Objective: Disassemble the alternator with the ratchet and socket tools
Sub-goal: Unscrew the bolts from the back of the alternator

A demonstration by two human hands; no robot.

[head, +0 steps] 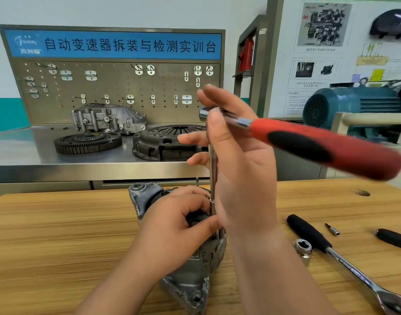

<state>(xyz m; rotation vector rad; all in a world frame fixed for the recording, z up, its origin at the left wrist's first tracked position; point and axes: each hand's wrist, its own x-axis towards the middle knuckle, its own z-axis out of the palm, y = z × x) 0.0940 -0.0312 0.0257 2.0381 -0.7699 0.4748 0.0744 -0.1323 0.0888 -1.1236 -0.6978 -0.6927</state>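
The left grip curls round the grey cast-metal alternator on the wooden tabletop. Just above, the right grip pinches the red-and-black-handled ratchet, its steel extension bar reaching down beside both.

Two bare hands and forearms of one person, seen from the wearer's own head. The left hand shows its back, smooth, with rounded knuckles. The right hand shows its palm and thumb side, with faint creases across the palm; its fingers are slim and blurred at the tips. The nails are too blurred to make out. The left forearm and right forearm are smooth, slender and uncovered down to the picture's bottom edge
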